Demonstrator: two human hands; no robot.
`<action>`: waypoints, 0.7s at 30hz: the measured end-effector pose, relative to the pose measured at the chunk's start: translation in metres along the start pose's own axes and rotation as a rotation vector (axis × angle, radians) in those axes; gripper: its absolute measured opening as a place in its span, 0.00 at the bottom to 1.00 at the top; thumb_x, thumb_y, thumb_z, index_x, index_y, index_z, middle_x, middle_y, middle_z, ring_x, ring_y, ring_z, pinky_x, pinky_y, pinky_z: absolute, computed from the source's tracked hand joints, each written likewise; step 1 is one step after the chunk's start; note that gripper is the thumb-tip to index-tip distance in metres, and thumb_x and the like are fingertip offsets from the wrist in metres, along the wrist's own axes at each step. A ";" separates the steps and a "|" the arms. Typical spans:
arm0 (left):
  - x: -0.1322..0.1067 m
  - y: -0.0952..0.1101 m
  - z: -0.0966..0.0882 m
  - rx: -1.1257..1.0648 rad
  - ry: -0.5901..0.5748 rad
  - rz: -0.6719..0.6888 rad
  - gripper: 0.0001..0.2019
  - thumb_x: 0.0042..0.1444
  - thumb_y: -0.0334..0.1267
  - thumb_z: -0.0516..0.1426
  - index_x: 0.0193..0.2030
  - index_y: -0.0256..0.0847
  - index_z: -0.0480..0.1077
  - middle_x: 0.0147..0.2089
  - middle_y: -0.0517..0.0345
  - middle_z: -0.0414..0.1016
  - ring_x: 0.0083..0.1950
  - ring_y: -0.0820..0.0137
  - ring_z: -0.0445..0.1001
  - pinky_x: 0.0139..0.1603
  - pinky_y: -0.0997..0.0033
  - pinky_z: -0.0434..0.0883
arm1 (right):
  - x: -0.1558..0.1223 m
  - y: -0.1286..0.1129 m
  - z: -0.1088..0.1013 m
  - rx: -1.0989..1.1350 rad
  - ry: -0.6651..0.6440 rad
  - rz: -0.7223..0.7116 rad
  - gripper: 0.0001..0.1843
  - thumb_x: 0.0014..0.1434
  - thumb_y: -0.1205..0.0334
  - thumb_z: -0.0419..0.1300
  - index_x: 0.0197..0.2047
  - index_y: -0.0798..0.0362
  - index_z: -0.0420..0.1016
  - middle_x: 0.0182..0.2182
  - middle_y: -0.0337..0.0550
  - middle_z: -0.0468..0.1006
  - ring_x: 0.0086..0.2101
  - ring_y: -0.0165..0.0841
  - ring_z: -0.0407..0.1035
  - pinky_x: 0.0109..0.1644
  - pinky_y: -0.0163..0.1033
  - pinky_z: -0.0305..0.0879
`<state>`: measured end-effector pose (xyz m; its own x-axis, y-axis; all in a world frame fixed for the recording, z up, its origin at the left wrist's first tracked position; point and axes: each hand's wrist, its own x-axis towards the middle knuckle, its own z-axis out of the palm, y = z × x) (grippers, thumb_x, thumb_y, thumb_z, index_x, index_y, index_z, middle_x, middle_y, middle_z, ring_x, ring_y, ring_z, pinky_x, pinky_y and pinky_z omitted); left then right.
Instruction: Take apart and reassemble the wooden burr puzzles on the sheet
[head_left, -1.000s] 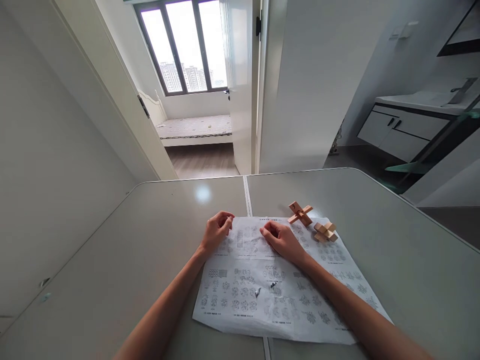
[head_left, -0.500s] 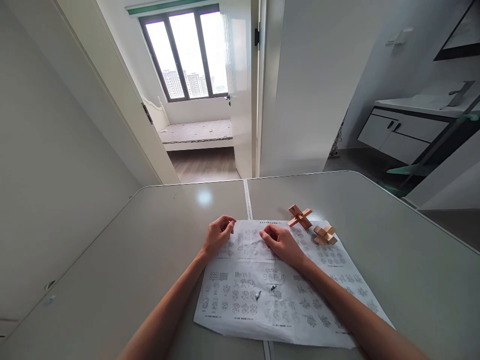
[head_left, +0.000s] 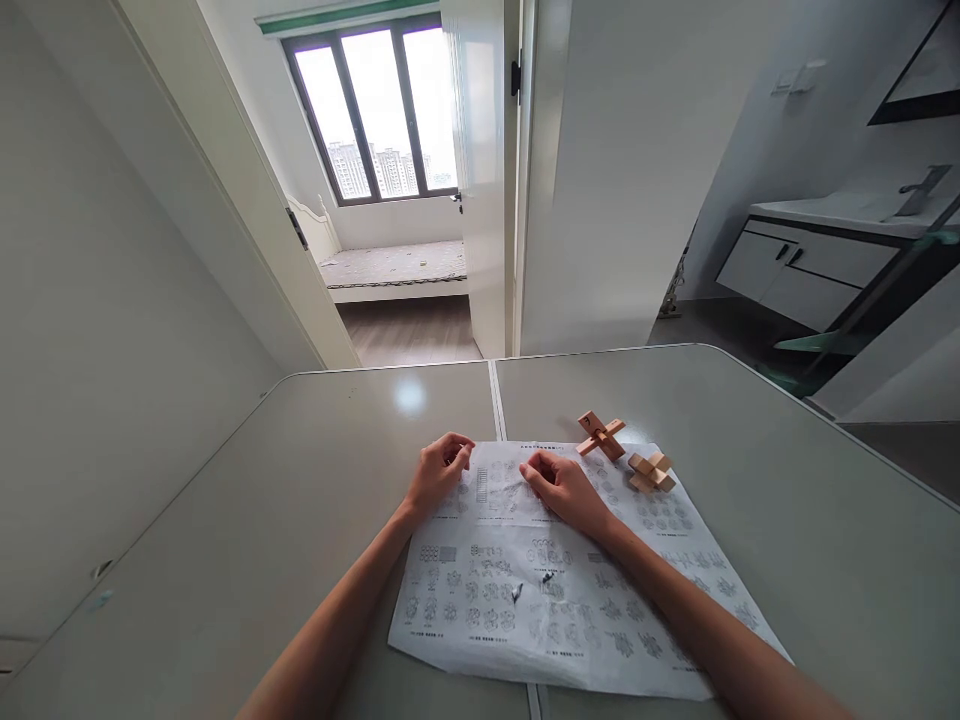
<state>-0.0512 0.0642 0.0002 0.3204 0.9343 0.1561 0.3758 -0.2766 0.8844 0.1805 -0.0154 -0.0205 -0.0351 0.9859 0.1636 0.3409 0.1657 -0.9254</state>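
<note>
A white printed sheet [head_left: 555, 590] covered with small diagrams lies flat on the grey table [head_left: 247, 520]. My left hand [head_left: 439, 472] rests on the sheet's far left corner with its fingers curled in. On the sheet's upper middle lies my right hand [head_left: 564, 482], fingers also curled, nothing visible inside. Two wooden cross-shaped puzzles sit at the sheet's far right corner: a darker one [head_left: 600, 436] and a paler one [head_left: 651, 471]. Both puzzles are a short way to the right of my right hand, apart from it.
A seam [head_left: 493, 400] runs down the table's middle. Beyond the far edge an open doorway [head_left: 405, 300] leads to a room with a window and bed. A dark vanity with a sink [head_left: 825, 255] stands at the right.
The view has tilted slightly, so everything sits a little lower. Both hands stay curled in the same places on the sheet.
</note>
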 end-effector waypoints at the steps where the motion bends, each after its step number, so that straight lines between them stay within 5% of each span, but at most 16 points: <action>1: 0.000 0.000 0.000 0.002 0.000 0.000 0.14 0.62 0.48 0.58 0.40 0.39 0.77 0.26 0.61 0.72 0.26 0.73 0.69 0.29 0.74 0.68 | 0.000 0.000 0.000 0.000 0.000 0.001 0.19 0.68 0.47 0.56 0.29 0.49 0.64 0.21 0.33 0.64 0.24 0.31 0.58 0.29 0.37 0.54; 21: 0.000 0.002 0.002 0.015 -0.003 0.000 0.15 0.61 0.50 0.58 0.40 0.39 0.77 0.26 0.61 0.73 0.26 0.72 0.69 0.28 0.74 0.67 | 0.001 -0.001 -0.001 -0.008 0.001 -0.014 0.19 0.67 0.47 0.55 0.28 0.49 0.64 0.20 0.34 0.67 0.23 0.32 0.60 0.29 0.37 0.55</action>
<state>-0.0488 0.0629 0.0015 0.3227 0.9336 0.1554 0.3885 -0.2804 0.8778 0.1806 -0.0146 -0.0190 -0.0393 0.9835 0.1767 0.3477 0.1792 -0.9203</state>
